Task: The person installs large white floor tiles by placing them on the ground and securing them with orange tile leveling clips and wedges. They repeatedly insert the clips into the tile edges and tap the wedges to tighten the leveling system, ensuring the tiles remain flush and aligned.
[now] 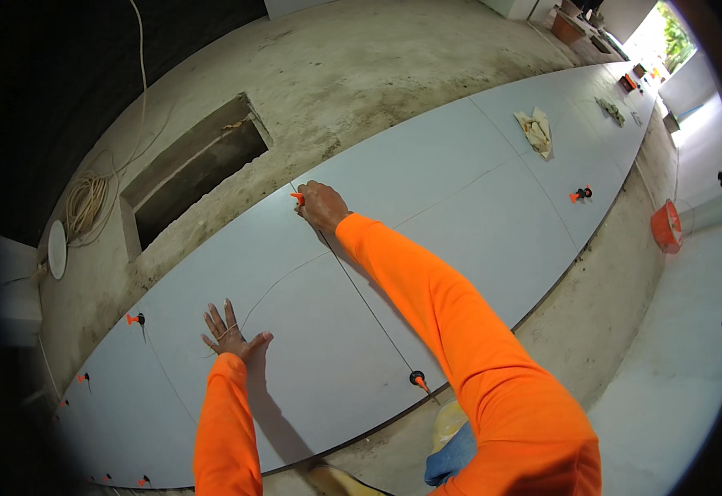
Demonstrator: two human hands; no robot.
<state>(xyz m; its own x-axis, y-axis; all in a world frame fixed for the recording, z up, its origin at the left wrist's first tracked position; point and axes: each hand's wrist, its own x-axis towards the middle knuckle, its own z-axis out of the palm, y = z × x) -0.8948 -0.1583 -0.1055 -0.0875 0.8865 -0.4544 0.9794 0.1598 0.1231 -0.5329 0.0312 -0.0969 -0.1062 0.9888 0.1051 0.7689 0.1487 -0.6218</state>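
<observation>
My left hand (235, 334) lies with its fingers spread on a large pale grey floor tile (303, 347). A thin band or string crosses its fingers. Farther ahead, my right hand (323, 207) is closed round an orange-handled tile leveler (298, 198) at the far end of a joint between tiles. The lower part of that leveler is hidden by my fingers. At the near end of the same joint stands another black and orange tile leveler (418, 379). A third such leveler (136, 319) sits at the far edge, left of my left hand.
A rectangular pit (195, 178) opens in the rough concrete beyond the tiles. Beside it lie a coiled cable (88, 202) and a white disc (57, 249). Crumpled paper (535, 132) and a lone leveler (581, 195) rest on the right-hand tiles. A red bucket (667, 226) stands by the right wall.
</observation>
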